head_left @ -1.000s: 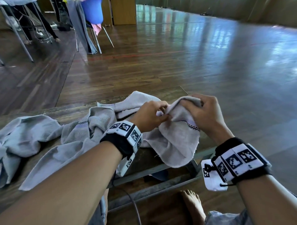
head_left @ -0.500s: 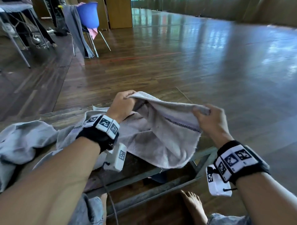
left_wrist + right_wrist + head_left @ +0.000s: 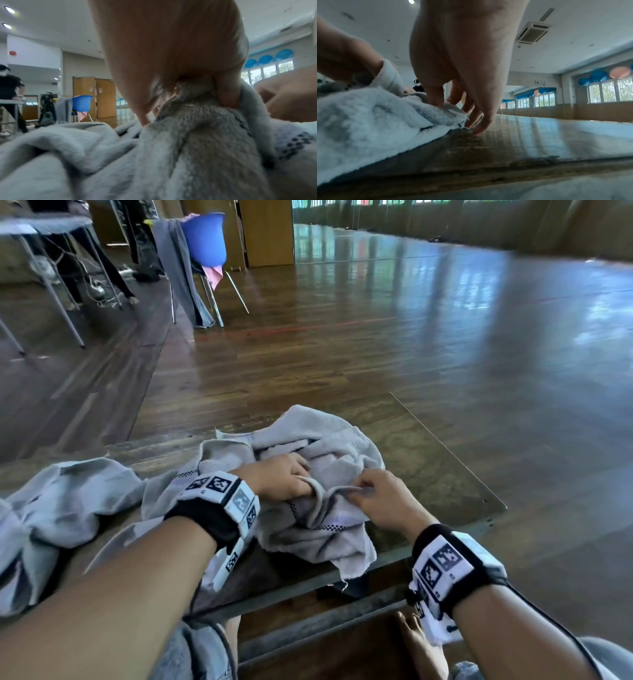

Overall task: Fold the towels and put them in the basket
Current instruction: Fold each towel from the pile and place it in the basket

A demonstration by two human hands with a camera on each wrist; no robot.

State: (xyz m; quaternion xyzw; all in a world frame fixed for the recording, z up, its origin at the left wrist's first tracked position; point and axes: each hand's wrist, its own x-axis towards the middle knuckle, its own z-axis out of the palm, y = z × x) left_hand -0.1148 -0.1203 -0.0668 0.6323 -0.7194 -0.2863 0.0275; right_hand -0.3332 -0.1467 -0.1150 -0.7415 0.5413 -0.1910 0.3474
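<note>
A crumpled grey towel [image 3: 325, 450] with a dark checked band lies bunched on the wooden table [image 3: 428, 460] in front of me. My left hand [image 3: 284, 481] grips a fold of it, the cloth looped round its fingers; the left wrist view shows the towel [image 3: 197, 142] gathered in that hand [image 3: 171, 67]. Just to the right, my right hand [image 3: 380, 498] pinches the towel's hem between thumb and fingers. In the right wrist view its fingertips [image 3: 477, 129] touch the tabletop beside the towel [image 3: 376, 119]. No basket is in view.
More grey towels [image 3: 65, 508] lie heaped on the table's left part. The table's right corner [image 3: 493, 501] and near edge are close to my hands. A blue chair [image 3: 205, 244] draped with cloth stands far back left on the wooden floor. A person's bare foot [image 3: 421, 645] is under the table.
The towel was held up and spread between both hands; now it lies bunched on the table, and my hands have come down and together to grip its folds.
</note>
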